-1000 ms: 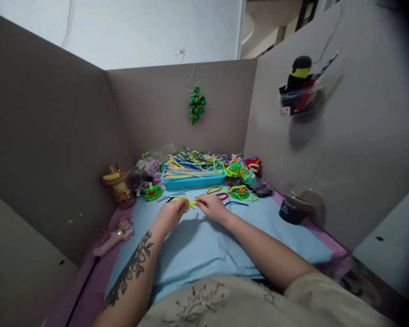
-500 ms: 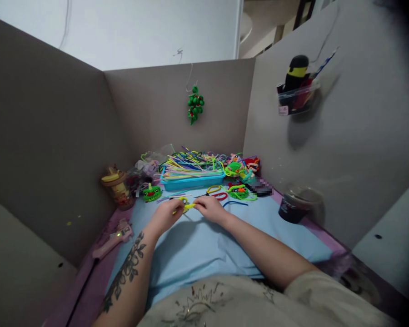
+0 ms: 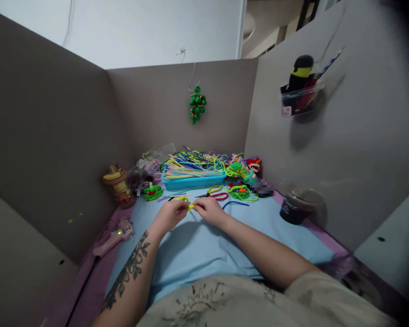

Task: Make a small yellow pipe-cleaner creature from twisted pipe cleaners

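Note:
Between my hands, above the blue cloth (image 3: 187,254), is a bent yellow pipe cleaner (image 3: 190,207). My left hand (image 3: 172,215) pinches it, and a loop of it shows above the fingers. Fingertips of my right hand (image 3: 209,210) close on its other end, almost touching the left ones. Scissors (image 3: 218,196) with a yellow and a red handle lie just behind my right hand. A blue pipe cleaner (image 3: 236,203) rests to the right of them. Left of my hands sits a green pipe-cleaner figure (image 3: 153,192).
A blue tray (image 3: 194,184) heaped with coloured pipe cleaners stands at the back, with more green figures (image 3: 239,191) on its right. A pink glue gun (image 3: 114,238) and a cup (image 3: 121,188) are at left. A dark lidded tub (image 3: 293,210) stands at right.
My left hand has moved slightly right, closer to my right hand, and less of the yellow pipe cleaner shows between them. The whole view has shifted a little.

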`<state>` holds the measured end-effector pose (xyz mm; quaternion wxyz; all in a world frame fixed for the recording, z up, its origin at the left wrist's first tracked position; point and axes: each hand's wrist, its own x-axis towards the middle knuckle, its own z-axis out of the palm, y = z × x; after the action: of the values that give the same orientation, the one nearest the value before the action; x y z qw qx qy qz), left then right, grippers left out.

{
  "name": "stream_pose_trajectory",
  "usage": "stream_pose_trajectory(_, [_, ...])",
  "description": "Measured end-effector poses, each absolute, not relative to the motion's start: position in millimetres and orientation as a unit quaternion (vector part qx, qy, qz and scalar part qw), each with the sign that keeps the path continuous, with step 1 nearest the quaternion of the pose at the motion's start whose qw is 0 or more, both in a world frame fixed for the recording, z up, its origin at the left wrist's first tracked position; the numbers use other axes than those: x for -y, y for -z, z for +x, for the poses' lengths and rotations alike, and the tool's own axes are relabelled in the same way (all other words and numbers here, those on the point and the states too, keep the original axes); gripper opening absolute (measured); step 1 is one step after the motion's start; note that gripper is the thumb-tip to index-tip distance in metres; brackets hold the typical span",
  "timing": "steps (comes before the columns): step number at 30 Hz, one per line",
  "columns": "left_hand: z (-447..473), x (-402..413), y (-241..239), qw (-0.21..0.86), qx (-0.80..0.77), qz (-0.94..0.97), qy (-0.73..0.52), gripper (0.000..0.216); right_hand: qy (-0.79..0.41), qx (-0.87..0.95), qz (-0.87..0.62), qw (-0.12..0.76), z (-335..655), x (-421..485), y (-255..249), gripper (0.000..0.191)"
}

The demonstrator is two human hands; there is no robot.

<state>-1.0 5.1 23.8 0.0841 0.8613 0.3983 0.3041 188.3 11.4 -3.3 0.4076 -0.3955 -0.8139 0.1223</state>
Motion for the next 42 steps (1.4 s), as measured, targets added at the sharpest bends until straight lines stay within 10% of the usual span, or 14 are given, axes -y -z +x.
stream_pose_trajectory(18, [1.6,1.1,-31.3,0.027,-0.399,0.86,-0.316,0.017,-0.152,0.795,-0.39,0.439,186.2,-9.0,-3.8,0.014])
stream_pose_trajectory(24, [6.0,10.9,-33.8,-0.107,-0.413,0.774,-0.468,0.011,-0.325,0.67,-0.412,0.525,190.3,-20.9,-1.1,0.02])
stream_pose_trajectory(42, [18.8,-10.1,-9.4,0.496,-0.394,0.57,-0.523,0.044,-0.475,0.699,-0.341,0.412,181.9,-11.9,-1.7,0.033])
